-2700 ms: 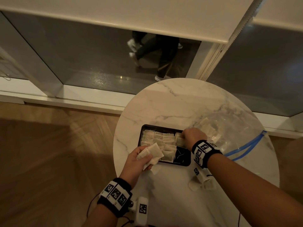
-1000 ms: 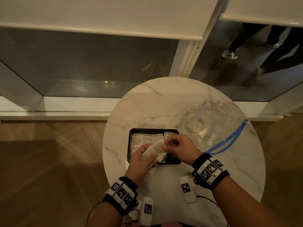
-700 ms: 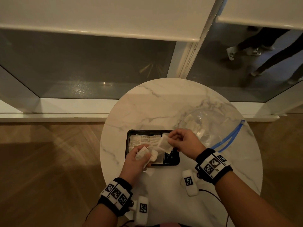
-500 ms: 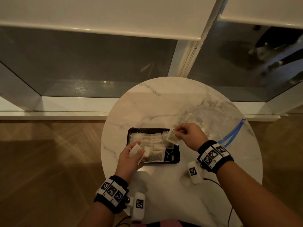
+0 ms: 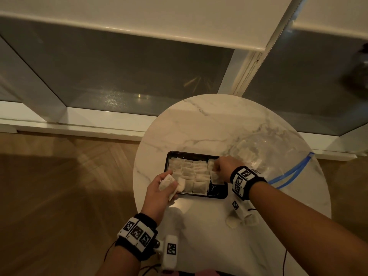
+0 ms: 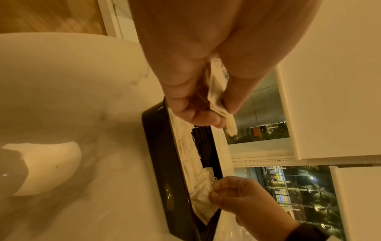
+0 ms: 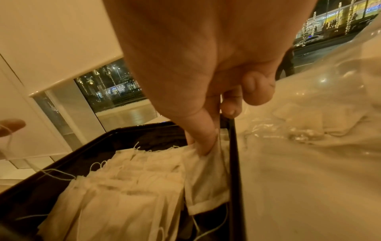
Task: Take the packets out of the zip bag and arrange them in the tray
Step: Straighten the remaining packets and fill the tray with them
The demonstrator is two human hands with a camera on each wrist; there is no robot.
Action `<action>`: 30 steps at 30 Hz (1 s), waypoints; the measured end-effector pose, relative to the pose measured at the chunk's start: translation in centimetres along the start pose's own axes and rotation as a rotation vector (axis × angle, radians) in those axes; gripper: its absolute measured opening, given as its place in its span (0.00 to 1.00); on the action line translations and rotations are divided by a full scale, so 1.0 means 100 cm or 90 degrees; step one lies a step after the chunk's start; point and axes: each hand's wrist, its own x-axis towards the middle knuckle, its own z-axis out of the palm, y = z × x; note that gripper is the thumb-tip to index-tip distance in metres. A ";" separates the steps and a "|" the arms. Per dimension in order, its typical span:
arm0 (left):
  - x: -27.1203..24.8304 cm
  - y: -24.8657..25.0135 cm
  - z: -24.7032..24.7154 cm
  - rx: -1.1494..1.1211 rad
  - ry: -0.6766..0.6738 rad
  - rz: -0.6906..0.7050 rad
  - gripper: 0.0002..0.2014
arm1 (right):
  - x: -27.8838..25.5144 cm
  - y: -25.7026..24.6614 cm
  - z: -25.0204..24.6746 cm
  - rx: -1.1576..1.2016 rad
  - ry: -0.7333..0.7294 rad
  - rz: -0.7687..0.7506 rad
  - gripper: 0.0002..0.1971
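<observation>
- While the left hand (image 5: 159, 188) hovers at the tray's 7 o'clock corner, its thumb and fingers pinch a small bunch of pale packets (image 5: 169, 184); the left wrist view shows the folded paper squeezed between thumb and fingertips (image 6: 218, 99).
- At the tray's 3 o'clock side, the right hand (image 5: 227, 169) has its fingers curled down, pinching one packet (image 7: 204, 176) by its upper edge; the packet lies inside the tray against the right wall.
- On the round marble desk (image 5: 209, 124) sits the black tray (image 5: 218, 195), toward 6 o'clock of the desk's centre, with a bare dark patch at its 5 o'clock corner.
- Rows of packets in the tray (image 5: 189, 174) overlap one another, filling its left and middle parts; thin white strings trail from several of them.
- At about 3 o'clock from the tray lies the clear zip bag (image 5: 264, 156), its blue zip strip toward the desk's right edge; a few packets show through the plastic (image 7: 305, 120).
- Both wrists wear black bands with square printed markers.
- Beyond the desk at 12 o'clock stands a window with a lowered roller blind (image 5: 159, 14); wooden flooring (image 5: 59, 196) lies at 9 o'clock.
</observation>
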 end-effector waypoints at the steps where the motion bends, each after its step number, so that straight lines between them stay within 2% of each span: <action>1: -0.002 -0.001 -0.001 -0.002 -0.001 0.000 0.16 | 0.002 -0.001 0.003 -0.007 0.000 -0.001 0.10; 5: -0.006 -0.006 -0.002 -0.012 0.000 -0.001 0.16 | 0.002 -0.003 0.011 -0.042 0.033 0.003 0.10; 9: -0.010 -0.006 -0.002 -0.009 0.003 0.002 0.17 | -0.001 -0.003 0.017 -0.060 0.108 0.013 0.12; 16: -0.015 -0.004 0.002 0.019 -0.002 0.012 0.15 | -0.009 0.004 0.029 -0.015 0.167 0.033 0.12; 23: -0.016 -0.006 0.011 0.024 -0.016 0.004 0.16 | -0.004 0.007 0.037 -0.015 0.224 -0.005 0.09; 27: -0.017 -0.007 0.015 0.033 -0.025 0.006 0.16 | -0.005 0.012 0.039 0.071 0.254 0.016 0.11; 30: -0.016 -0.011 0.018 0.052 -0.027 0.009 0.16 | -0.019 0.014 0.034 0.267 0.295 0.027 0.10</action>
